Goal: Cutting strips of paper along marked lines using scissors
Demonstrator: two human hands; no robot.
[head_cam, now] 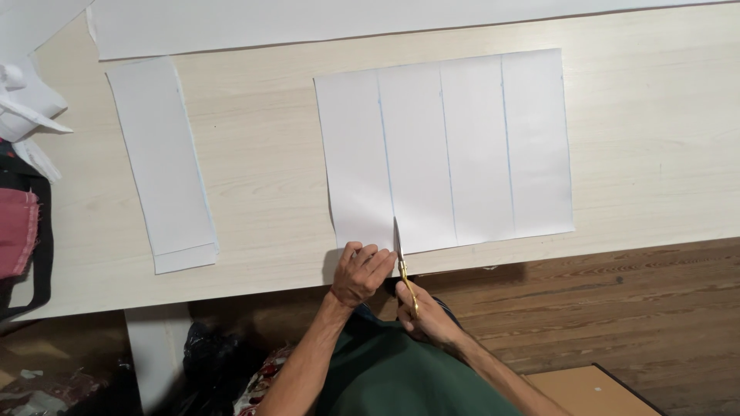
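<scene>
Right hand: the right hand (pixel 422 310) is closed around the handles of gold-handled scissors (pixel 404 266), at about 6 o'clock in the view, just off the near edge of the table
Scissors: blades point toward 12 o'clock; the tips sit at the near edge of the white sheet, on the leftmost of its ruled lines, with a short slit showing there
Left hand: the left hand (pixel 361 271) lies knuckles up, fingers curled and pressing down the near left corner of the sheet, touching the paper just at 9 o'clock of the blades; it grips nothing
White sheet: a large white paper sheet (pixel 462 146) lies flat near the table's middle, toward 12 o'clock from the hands, divided by three faint blue lines into four upright bands; its near edge runs close to the table edge
Cut strips: a stack of narrow white paper strips (pixel 162 162) lies well apart at 10 o'clock, one strip peeking out under the other at the near end
Table: pale wood-grain table (pixel 262 177); a long white paper (pixel 308 23) lies across its far edge at 12 o'clock
Containers: a dark bag (pixel 27 231) with red cloth in it hangs off the table's end at 9 o'clock, crumpled white paper just above it
Floor: brown wooden boards at 4 o'clock
</scene>
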